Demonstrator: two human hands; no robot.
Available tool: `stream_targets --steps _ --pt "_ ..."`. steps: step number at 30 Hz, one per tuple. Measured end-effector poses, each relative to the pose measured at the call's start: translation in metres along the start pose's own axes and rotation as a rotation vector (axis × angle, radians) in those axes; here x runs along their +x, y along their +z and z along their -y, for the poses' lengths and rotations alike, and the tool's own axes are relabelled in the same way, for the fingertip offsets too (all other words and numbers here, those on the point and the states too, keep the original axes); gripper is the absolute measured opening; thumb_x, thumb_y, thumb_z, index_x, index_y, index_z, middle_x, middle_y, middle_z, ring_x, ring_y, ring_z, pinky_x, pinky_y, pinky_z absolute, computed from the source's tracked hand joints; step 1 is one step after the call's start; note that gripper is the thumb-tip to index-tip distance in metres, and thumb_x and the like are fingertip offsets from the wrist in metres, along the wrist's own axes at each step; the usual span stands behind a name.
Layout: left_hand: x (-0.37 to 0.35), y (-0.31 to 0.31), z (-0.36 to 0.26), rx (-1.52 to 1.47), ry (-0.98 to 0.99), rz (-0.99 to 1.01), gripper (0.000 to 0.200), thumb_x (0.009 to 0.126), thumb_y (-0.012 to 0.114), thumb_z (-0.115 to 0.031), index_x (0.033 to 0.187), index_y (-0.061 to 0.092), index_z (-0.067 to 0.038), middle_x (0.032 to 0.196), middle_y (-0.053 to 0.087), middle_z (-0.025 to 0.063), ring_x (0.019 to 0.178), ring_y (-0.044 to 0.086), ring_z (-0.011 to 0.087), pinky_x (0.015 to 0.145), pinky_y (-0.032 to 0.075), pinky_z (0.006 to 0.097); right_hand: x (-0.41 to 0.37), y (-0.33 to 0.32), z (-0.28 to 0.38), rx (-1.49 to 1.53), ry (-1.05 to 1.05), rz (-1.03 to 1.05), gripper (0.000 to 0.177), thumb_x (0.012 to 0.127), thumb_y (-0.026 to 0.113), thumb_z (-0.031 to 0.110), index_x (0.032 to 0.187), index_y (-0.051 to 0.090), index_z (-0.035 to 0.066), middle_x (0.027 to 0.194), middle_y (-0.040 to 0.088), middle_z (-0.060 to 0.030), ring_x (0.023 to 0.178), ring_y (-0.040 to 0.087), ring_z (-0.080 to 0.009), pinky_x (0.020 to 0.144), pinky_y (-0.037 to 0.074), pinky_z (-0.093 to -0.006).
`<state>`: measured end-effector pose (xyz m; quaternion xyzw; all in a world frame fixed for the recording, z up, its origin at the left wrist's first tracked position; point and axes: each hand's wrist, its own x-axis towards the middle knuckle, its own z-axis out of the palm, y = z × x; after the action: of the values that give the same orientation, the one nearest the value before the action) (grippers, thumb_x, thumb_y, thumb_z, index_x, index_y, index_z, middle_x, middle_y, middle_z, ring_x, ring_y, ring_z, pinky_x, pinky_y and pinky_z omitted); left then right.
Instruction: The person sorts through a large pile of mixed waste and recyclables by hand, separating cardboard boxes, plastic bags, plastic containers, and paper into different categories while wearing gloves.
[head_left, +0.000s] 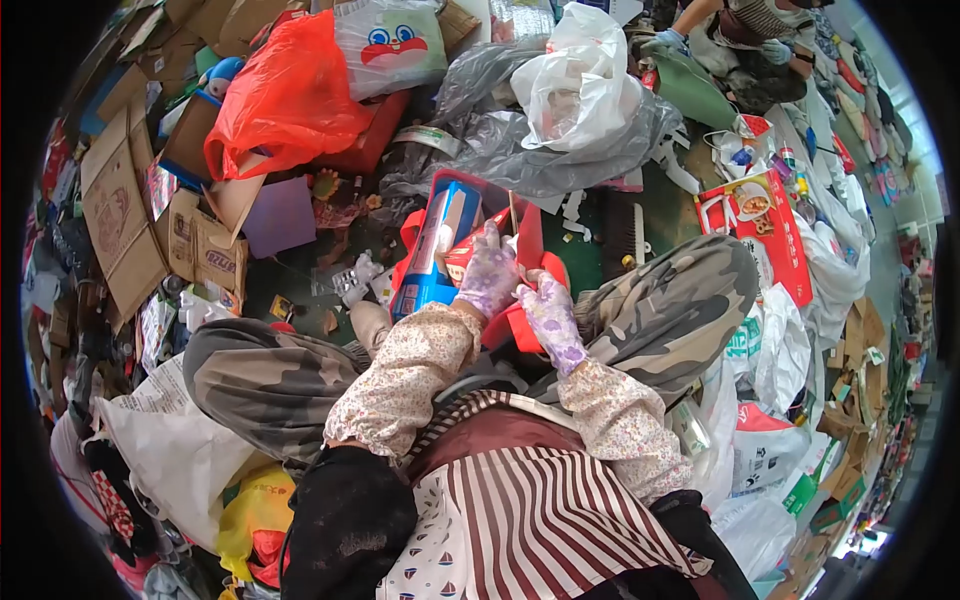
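Between my bent knees is a red bag (527,228) with its mouth spread open. Inside it, a long blue-and-white box (437,243) leans upright on the left, beside a red-and-white carton (459,262). My left hand (489,272), in a purple-patterned glove, reaches into the bag with its fingers closed against the carton; its fingertips are partly hidden. Close by on the right, my right hand (552,318), gloved alike, has its fingers curled over the bag's near right edge.
Ahead lie a bright red plastic bag (283,92), a grey plastic sheet (482,160) and a white bag (570,85). Flattened cardboard (122,205) leans at left. A red printed box (762,232) lies right. Another person's gloved hand (664,40) shows at the top right.
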<state>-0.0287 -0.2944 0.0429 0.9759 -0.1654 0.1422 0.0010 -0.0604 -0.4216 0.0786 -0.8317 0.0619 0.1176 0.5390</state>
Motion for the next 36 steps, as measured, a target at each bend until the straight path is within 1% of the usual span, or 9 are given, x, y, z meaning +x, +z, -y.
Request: stream_targets --steps 4,9,14,17,19,23,28,31,36 --pt "-0.001 -0.022 -0.002 -0.012 -0.01 0.186 0.033 0.082 0.051 -0.023 0.103 0.061 0.0 0.11 0.052 0.0194 0.123 0.038 0.048 0.098 0.032 0.0557 -0.031 -0.054 0.027 -0.452 -0.11 -0.015 0.05 0.086 0.065 0.026 0.128 0.051 0.003 0.091 0.068 -0.0102 0.079 0.064 -0.0139 0.071 0.049 -0.0287" --pt "-0.001 -0.019 -0.003 0.08 0.047 0.123 0.032 0.082 0.05 -0.021 0.104 0.061 -0.001 0.107 0.055 0.0183 0.118 0.044 0.0453 0.093 0.035 0.0533 -0.021 -0.065 0.047 -0.06 -0.282 -0.126 0.054 0.089 0.061 0.03 0.132 0.046 0.001 0.123 0.054 -0.0194 0.113 0.053 -0.0284 0.096 0.041 -0.0357" --pt "-0.002 -0.012 -0.003 0.124 0.048 0.049 0.032 0.082 0.052 -0.025 0.101 0.062 -0.001 0.105 0.055 0.0171 0.117 0.045 0.0436 0.091 0.035 0.0535 0.054 -0.064 -0.006 0.195 0.234 -0.116 0.054 0.094 0.054 0.025 0.138 0.035 0.0 0.126 0.052 -0.0161 0.115 0.05 -0.0208 0.099 0.035 -0.0303" --pt "-0.003 -0.017 -0.002 0.072 0.038 0.062 0.032 0.081 0.052 -0.025 0.101 0.062 -0.001 0.104 0.055 0.0171 0.118 0.044 0.0441 0.091 0.035 0.0536 0.07 -0.053 -0.048 -0.063 0.238 -0.04 0.076 0.088 0.055 0.048 0.14 0.031 -0.001 0.137 0.041 -0.0273 0.129 0.041 -0.0374 0.105 0.031 -0.0383" --pt "-0.005 -0.017 0.0 0.098 0.037 0.029 0.03 0.082 0.052 -0.023 0.1 0.062 -0.001 0.104 0.054 0.0174 0.118 0.044 0.0445 0.091 0.036 0.0536 0.081 -0.054 -0.087 0.487 0.286 0.265 0.047 0.094 0.052 0.027 0.129 0.043 -0.003 0.12 0.055 -0.0189 0.105 0.058 -0.0276 0.092 0.045 -0.0332" --pt "-0.006 -0.02 0.0 0.111 0.05 0.031 0.028 0.081 0.051 -0.019 0.1 0.061 -0.001 0.103 0.055 0.0185 0.117 0.045 0.0448 0.091 0.038 0.0543 0.021 -0.085 0.011 0.641 0.399 0.066 0.027 0.091 0.055 0.013 0.115 0.054 -0.001 0.097 0.061 -0.0115 0.066 0.061 -0.014 0.059 0.053 -0.025" --pt "0.003 -0.025 -0.003 0.003 0.034 0.324 0.05 0.083 0.051 -0.027 0.127 0.048 -0.003 0.127 0.045 0.023 0.13 0.031 0.0462 0.105 0.029 0.0557 0.008 -0.012 0.08 0.346 -0.005 0.046 0.042 0.088 0.057 0.009 0.129 0.049 0.005 0.082 0.061 -0.0015 0.057 0.053 -0.006 0.044 0.041 -0.0169" --pt "-0.012 0.0 0.001 -0.346 -0.11 -0.069 0.055 0.082 0.05 -0.028 0.13 0.046 0.0 0.142 0.036 0.0202 0.131 0.031 0.0434 0.108 0.025 0.0529 0.06 0.022 0.062 0.487 0.066 0.08 0.033 0.086 0.059 0.007 0.118 0.058 0.002 0.099 0.061 -0.0029 0.071 0.054 -0.0065 0.059 0.046 -0.0201" --pt "0.003 -0.069 0.037 -0.644 -0.02 0.055 0.019 0.072 0.061 -0.014 0.086 0.069 -0.002 0.083 0.066 0.012 0.094 0.061 0.0242 0.099 0.039 0.0374 0.102 0.015 0.053 1.031 0.093 0.3 0.03 0.09 0.053 0.008 0.119 0.057 0.001 0.102 0.062 -0.0068 0.083 0.059 -0.0112 0.069 0.051 -0.0239"
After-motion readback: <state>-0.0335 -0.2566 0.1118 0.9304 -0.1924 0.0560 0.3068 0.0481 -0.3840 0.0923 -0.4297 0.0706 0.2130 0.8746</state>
